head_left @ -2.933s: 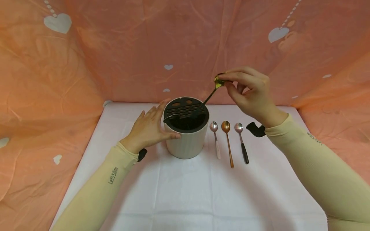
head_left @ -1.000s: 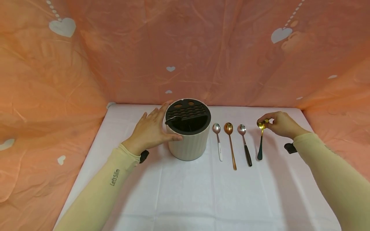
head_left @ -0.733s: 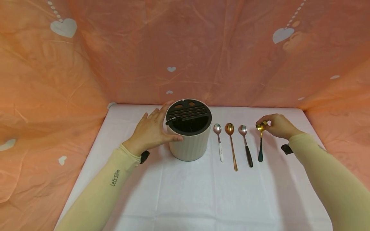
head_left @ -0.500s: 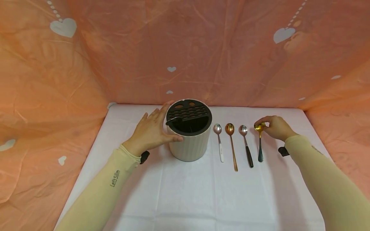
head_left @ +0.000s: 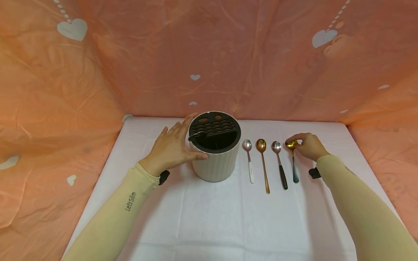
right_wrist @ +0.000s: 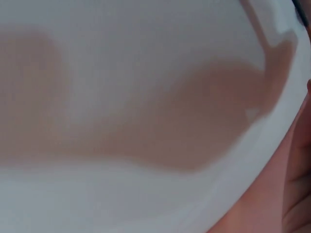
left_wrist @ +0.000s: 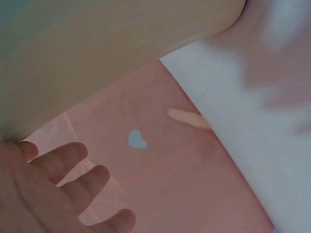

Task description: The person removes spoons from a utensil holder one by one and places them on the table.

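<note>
My left hand (head_left: pixel 169 146) rests against the left side of a white ribbed utensil holder (head_left: pixel 213 166), with fingers spread and the thumb across its front. In the left wrist view the fingertips (left_wrist: pixel 99 177) lie under the holder's pale wall (left_wrist: pixel 116 43). A black lid with slots, round holes and a large opening tops the holder. My right hand (head_left: pixel 307 145) pinches the gold bowl of a dark-handled spoon (head_left: pixel 295 170) at the right end of a row. Beside it lie a black-handled spoon (head_left: pixel 282 175), a copper-coloured spoon (head_left: pixel 265 168) and a white-handled spoon (head_left: pixel 250 170).
A white cloth (head_left: pixel 209 217) covers the table. Orange-pink sheeting (head_left: pixel 222 61) with heart prints hangs close behind and along both sides. A dark handle or hook shape (head_left: pixel 197 135) shows at the left of the holder's lid.
My right hand has brought the gold spoon from over the holder down to the table, then slid it left toward the black-handled spoon. My left hand has stayed at the holder.
</note>
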{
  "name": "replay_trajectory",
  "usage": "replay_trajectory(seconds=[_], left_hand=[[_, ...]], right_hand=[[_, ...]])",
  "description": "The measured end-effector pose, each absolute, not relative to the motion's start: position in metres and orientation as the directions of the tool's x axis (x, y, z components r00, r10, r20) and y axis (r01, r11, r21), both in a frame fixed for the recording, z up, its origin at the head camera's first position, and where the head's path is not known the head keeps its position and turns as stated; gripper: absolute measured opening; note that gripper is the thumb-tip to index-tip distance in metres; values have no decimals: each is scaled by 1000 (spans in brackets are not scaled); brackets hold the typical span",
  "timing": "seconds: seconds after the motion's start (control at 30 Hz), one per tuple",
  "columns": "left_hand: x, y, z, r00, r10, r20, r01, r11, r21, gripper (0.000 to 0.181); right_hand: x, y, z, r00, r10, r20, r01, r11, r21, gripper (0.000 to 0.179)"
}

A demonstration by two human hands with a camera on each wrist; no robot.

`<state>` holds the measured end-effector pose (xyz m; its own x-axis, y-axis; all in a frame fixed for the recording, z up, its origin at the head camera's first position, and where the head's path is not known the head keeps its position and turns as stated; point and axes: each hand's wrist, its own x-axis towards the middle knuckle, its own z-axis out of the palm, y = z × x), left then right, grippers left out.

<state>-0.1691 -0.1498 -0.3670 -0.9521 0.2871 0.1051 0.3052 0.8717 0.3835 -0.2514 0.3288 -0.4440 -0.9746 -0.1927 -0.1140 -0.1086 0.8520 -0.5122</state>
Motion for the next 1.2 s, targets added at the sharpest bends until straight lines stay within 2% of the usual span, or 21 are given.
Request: replay_trajectory(seconds=[0.37, 0.73, 0.9, 1.2], left_hand=[[-169, -148, -366, -951, 291, 109, 310, 872, 378, 122], [-168, -149, -366, -952, 288, 105, 306, 875, 375, 122], [-168, -147, -364, -952, 290, 94, 304, 875, 378, 123], [-169, -149, -364, -953, 288, 91, 301, 877, 375, 123]], right_hand=[[-252, 328, -455, -975, -198, -101, -114, 835, -538, 26], [-252, 327, -463, -981, -172, -93, -101, 854, -511, 29], [-250, 332, -460, -981, -168, -92, -98, 852, -515, 33], [-246, 339, -438, -977, -211, -42, -167, 867, -469, 26]])
